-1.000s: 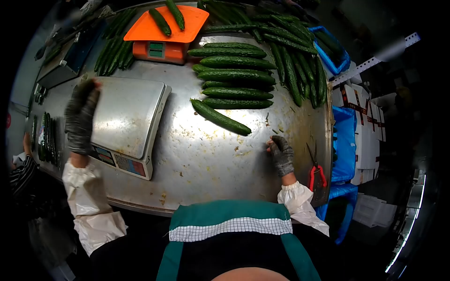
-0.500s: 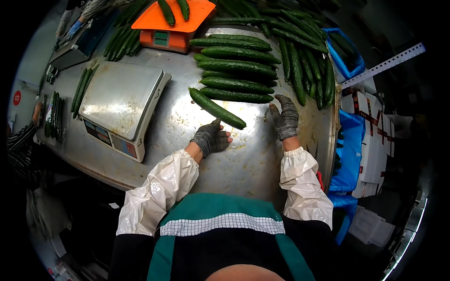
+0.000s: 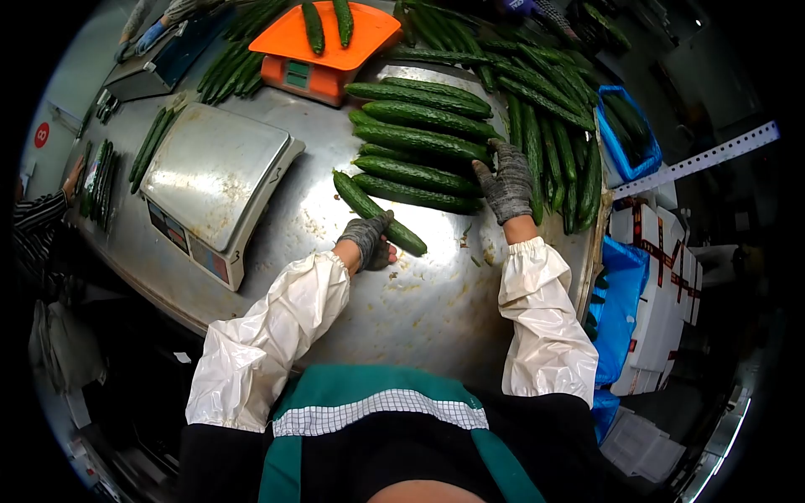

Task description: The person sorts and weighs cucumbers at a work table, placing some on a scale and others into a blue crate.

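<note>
Left hand point(image 3: 367, 241) half curled against the slanted cucumber point(image 3: 360, 199) at frame center, firmness of grip unclear, right hand point(image 3: 506, 180) loosely open at the cucumber row's point(image 3: 423, 142) right end.

On your counter point(image 3: 402, 310), there are two scales point(image 3: 214, 168), and cucumbers point(image 3: 419, 174) too many for counting, two on the orange scale point(image 3: 369, 38).

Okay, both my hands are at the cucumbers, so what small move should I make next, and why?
I'd probably turn the slanted cucumber parallel with the row of cucumbers. It lies askew on the near side of the row, and your left hand is right at it, while your right hand is at the row's right end, seemingly placed to steady it.
</note>
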{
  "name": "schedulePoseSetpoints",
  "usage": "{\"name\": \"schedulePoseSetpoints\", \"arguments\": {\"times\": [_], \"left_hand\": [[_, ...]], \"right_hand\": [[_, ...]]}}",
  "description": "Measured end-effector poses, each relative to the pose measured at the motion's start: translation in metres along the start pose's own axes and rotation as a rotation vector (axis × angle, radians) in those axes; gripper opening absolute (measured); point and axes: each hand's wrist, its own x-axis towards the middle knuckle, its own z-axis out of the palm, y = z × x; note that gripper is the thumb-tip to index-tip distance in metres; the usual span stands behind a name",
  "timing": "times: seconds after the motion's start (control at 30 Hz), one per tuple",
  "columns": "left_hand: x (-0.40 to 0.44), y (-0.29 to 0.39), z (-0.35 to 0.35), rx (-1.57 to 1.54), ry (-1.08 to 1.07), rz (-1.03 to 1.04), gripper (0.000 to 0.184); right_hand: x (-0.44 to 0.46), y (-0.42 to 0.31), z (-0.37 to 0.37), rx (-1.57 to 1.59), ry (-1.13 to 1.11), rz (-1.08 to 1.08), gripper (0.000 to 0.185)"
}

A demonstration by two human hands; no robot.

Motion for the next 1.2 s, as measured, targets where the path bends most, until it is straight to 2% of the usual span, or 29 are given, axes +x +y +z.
{"name": "schedulePoseSetpoints", "arguments": {"times": [0.03, 0.13, 0.33, 0.43, 0.5, 0.57, 0.63, 0.7, 0.73, 0.77, 0.83, 0.87, 0.9, 0.97, 1.07, 1.2], "left_hand": [[0.0, 0.0, -0.001, -0.008, 0.005, 0.003, 0.046], [-0.002, 0.001, 0.0, 0.018, -0.017, 0.011, 0.045], [-0.011, 0.002, 0.01, 0.05, 0.119, 0.051, 0.039], [-0.011, -0.001, 0.01, -0.086, 0.099, 0.078, 0.037], [-0.016, -0.002, 0.007, -0.037, 0.102, 0.101, 0.034], [-0.003, -0.012, 0.0, -0.21, 0.003, 0.136, 0.031], [0.01, -0.023, -0.01, -0.226, -0.052, 0.133, 0.034], [0.018, -0.033, -0.019, -0.365, -0.182, 0.212, 0.037], [0.024, -0.038, -0.022, -0.442, -0.268, 0.233, 0.043], [0.027, -0.042, -0.022, -0.446, -0.268, 0.231, 0.043], [0.03, -0.047, -0.025, -0.558, -0.354, 0.28, 0.046], [0.019, -0.044, -0.025, -0.533, -0.322, 0.282, 0.048], [0.017, -0.045, -0.025, -0.534, -0.32, 0.279, 0.048], [0.014, -0.048, -0.025, -0.48, -0.304, 0.356, 0.049], [0.013, -0.051, -0.027, -0.476, -0.371, 0.324, 0.051], [0.009, -0.054, -0.024, -0.418, -0.325, 0.334, 0.052]], "right_hand": [[0.004, -0.004, 0.0, 0.005, -0.001, -0.008, 0.045], [0.014, -0.023, -0.005, -0.121, -0.211, 0.012, 0.052], [0.032, -0.024, -0.004, -0.263, -0.382, -0.059, 0.051], [0.038, -0.033, -0.015, -0.335, -0.503, -0.107, 0.053], [0.028, -0.046, -0.022, -0.282, -0.541, -0.017, 0.055], [0.007, -0.048, -0.015, -0.046, -0.465, 0.14, 0.056], [-0.017, -0.045, -0.005, 0.416, -0.618, 0.448, 0.048], [-0.039, -0.053, -0.009, 0.745, -0.714, 0.538, 0.04], [-0.056, -0.054, -0.001, 0.96, -0.692, 0.645, 0.037], [-0.075, -0.054, 0.01, 1.174, -0.665, 0.749, 0.034], [-0.101, -0.069, 0.019, 1.458, -0.625, 0.907, 0.031], [-0.111, -0.073, 0.024, 1.483, -0.583, 0.865, 0.031], [-0.119, -0.077, 0.023, 1.449, -0.563, 0.916, 0.031], [-0.128, -0.077, 0.031, 1.301, -0.568, 0.819, 0.031], [-0.135, -0.078, 0.032, 1.166, -0.563, 0.739, 0.031], [-0.134, -0.098, 0.024, 1.047, -0.542, 0.717, 0.028]]}}
